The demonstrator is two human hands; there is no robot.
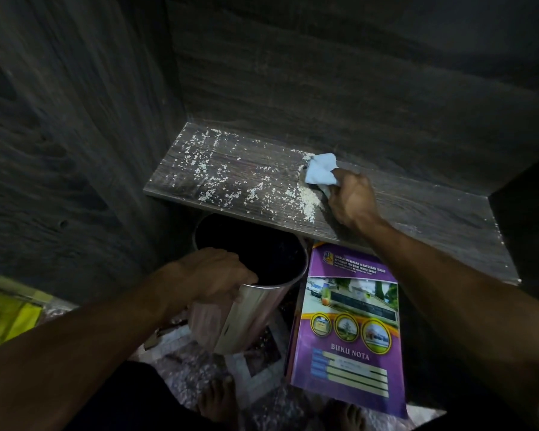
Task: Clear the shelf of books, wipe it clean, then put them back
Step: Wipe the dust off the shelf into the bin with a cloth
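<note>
Two hands (218, 275) (352, 200) grip one cloth (321, 171), one bin (252, 312).

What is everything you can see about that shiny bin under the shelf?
The bin is a shiny metal cylinder, open on top and dark inside. It is tilted, with its mouth just below the front edge of the wooden shelf, under the pale crumbs. The left hand grips its near rim. A purple notebook is right beside it.

Far bin (255, 309) rim hidden under shelf (417, 209); notebook (349, 337) print blurred.
</note>
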